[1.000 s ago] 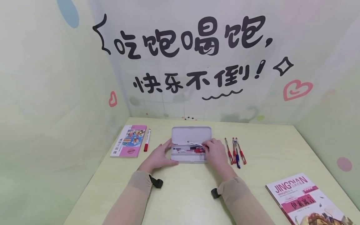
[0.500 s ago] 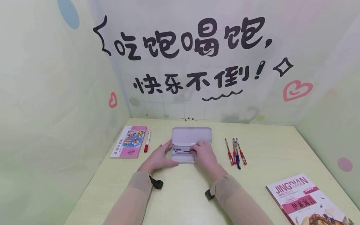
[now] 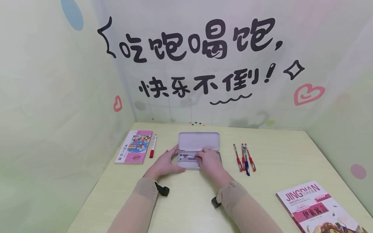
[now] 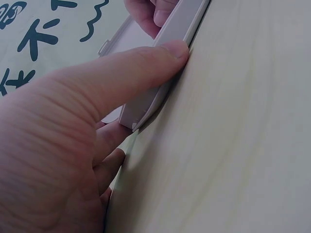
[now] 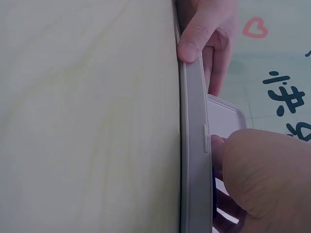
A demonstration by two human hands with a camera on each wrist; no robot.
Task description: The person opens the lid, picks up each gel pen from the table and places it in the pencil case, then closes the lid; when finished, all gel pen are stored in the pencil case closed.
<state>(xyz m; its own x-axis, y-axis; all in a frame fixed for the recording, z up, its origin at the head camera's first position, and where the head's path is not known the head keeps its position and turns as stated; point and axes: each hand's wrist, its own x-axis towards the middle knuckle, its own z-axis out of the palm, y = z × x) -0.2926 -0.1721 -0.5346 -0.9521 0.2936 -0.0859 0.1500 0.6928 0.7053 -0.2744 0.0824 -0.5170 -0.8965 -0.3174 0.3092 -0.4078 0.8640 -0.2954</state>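
Observation:
A pale, shallow pencil case (image 3: 189, 165) lies on the table with its lid (image 3: 198, 141) raised at the back. Several pens (image 3: 184, 156) lie in its rear compartment. My left hand (image 3: 163, 163) grips the case's left end; in the left wrist view the thumb (image 4: 160, 60) presses the front edge while the fingers reach around behind. Over the right half of the case, my right hand (image 3: 210, 161) reaches down among the pens with bent fingers. Its fingertips are hidden, so whether they pinch a pen cannot be seen. Something blue shows beside them in the right wrist view.
Right of the case lie several pens (image 3: 244, 158) with red or blue grips. A red-and-white marker (image 3: 153, 146) and a pink-and-white book (image 3: 134, 147) are at the left. Another book (image 3: 317, 207) lies front right. A printed wall (image 3: 189, 110) closes off the back.
My right hand, which held a pen above the right end of the case, has moved left and down into the rear compartment. The left hand has stayed on the case.

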